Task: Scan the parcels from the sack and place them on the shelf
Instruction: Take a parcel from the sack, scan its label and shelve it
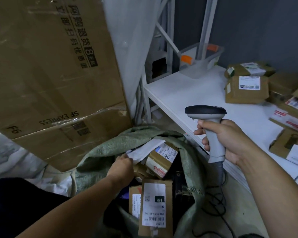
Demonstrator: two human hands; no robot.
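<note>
A green woven sack [110, 148] lies open on the floor, filled with several cardboard parcels. My left hand [123, 166] reaches into it and grips a white soft parcel [145, 150] by its near edge. A brown box with a white label [156, 207] stands upright at the sack's near side. My right hand [230, 140] holds a grey barcode scanner [212, 127] by its handle, head up, above the sack's right rim. The white shelf [187, 93] to the right carries several brown parcels [247, 89].
A large taped cardboard box [46, 74] leans behind the sack at left. A clear plastic bin [201, 57] sits at the shelf's back corner by the metal uprights. The scanner's cable [218, 203] coils on the floor at right.
</note>
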